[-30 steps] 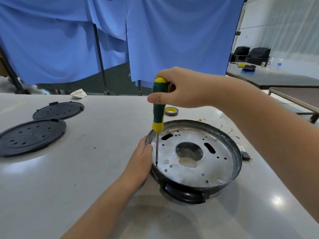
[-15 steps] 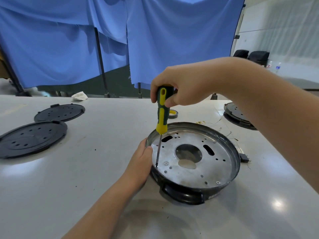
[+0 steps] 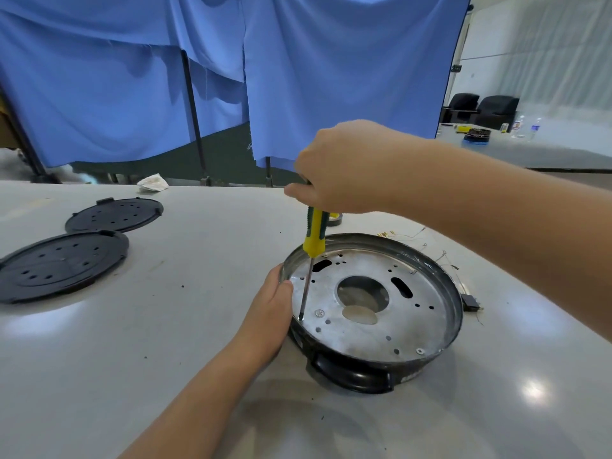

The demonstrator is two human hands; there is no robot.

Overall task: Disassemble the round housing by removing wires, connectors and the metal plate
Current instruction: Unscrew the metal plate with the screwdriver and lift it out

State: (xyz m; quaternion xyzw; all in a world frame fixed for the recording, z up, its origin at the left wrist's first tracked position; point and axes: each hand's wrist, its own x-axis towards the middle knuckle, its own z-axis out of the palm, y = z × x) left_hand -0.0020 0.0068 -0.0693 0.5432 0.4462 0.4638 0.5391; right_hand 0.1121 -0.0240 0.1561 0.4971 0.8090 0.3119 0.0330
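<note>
My right hand [image 3: 344,167] has rolled over the top of the screwdriver [image 3: 314,236] since half a second ago, so more of the green-and-yellow handle now hides under my curled fingers, and the shaft leans a little more, its tip still down at the left edge of the metal plate [image 3: 371,313]. My left hand [image 3: 270,313] has not shifted: its fingers stay wrapped against the left rim of the round housing [image 3: 452,309], thumb on the lip. The housing sits on the grey table [image 3: 165,342] right of centre, a shallow black pan with a dark handle lug at the near side. The plate inside it is dull silver, with a large round centre hole, two dark slots, many small holes and a few screw heads. A black connector [image 3: 472,303] lies just beside the housing on the right, thin wires [image 3: 443,260] behind it. Two black perforated covers [image 3: 59,265] lie well apart at far left.
</note>
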